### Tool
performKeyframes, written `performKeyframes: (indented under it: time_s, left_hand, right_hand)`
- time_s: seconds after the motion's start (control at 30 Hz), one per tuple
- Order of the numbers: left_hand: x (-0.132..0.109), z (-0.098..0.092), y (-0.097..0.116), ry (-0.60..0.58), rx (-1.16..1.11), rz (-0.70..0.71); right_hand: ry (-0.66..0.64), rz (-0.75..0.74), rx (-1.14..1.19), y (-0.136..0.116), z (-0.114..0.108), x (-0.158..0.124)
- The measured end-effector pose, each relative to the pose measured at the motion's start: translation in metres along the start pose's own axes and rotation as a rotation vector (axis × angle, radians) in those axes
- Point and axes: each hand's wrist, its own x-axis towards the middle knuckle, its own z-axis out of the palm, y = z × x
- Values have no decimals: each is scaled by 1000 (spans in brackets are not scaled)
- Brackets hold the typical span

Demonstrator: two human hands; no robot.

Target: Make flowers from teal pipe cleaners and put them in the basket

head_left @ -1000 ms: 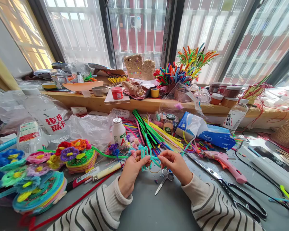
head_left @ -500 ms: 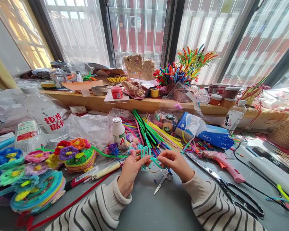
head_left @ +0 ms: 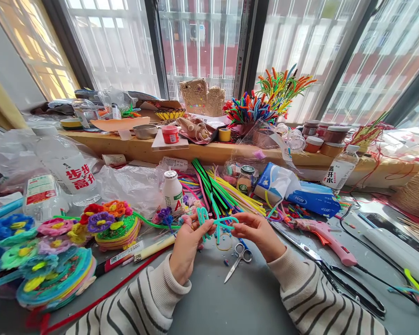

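Observation:
A turquoise pipe cleaner (head_left: 203,218), bent into several side-by-side loops, is pinched between the thumb and fingers of my left hand (head_left: 192,242). My right hand (head_left: 256,235) grips a looped part of the same pipe cleaner, which stretches between both hands. One strand points up and another hangs down near the middle. Small silver scissors (head_left: 238,263) lie on the grey table (head_left: 223,307) just below my hands. Past my fingers, a bundle of green pipe cleaners (head_left: 206,179) and yellow ones (head_left: 244,197) spreads out.
Fuzzy flower pieces (head_left: 56,274) and a red-and-black box cutter (head_left: 115,258) lie left. Large black-handled scissors (head_left: 335,274), a pink glue gun (head_left: 330,239) and a blue tissue pack (head_left: 310,197) are right. A white bottle (head_left: 172,190) stands behind my left hand.
My right hand has shifted slightly right and its fingers have spread a little. The turquoise loops have turned, and a crossed part shows more between my hands.

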Motion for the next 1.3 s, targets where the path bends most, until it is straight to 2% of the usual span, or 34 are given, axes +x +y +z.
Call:
performKeyframes:
  time_s: [0.23, 0.33, 0.43, 0.6, 0.73, 0.9, 1.3]
  left_hand:
    - [1, 0, -4, -156, -25, -6]
    - [-2, 1, -4, -216, -74, -62]
    - [-6, 4, -2, -335, -71, -136]
    - [-11, 6, 3, -441, -39, -142]
    - [-11, 7, 4, -458, -23, -143]
    - [-9, 7, -2, -424, -17, -107]
    - [-7, 4, -3, -400, 41, -91]
  right_hand:
    - [57, -25, 34, -3, 1, -2]
    - [21, -45, 95, -6, 0, -3]
    - [-38, -50, 161, -6, 0, -4]
    - [-73, -47, 200, 1, -4, -1]
    - [-19, -60, 201, 3, -5, 1]
    - [34, -60, 204, 1, -2, 0]
    - [23, -43, 260, 5, -4, 1]
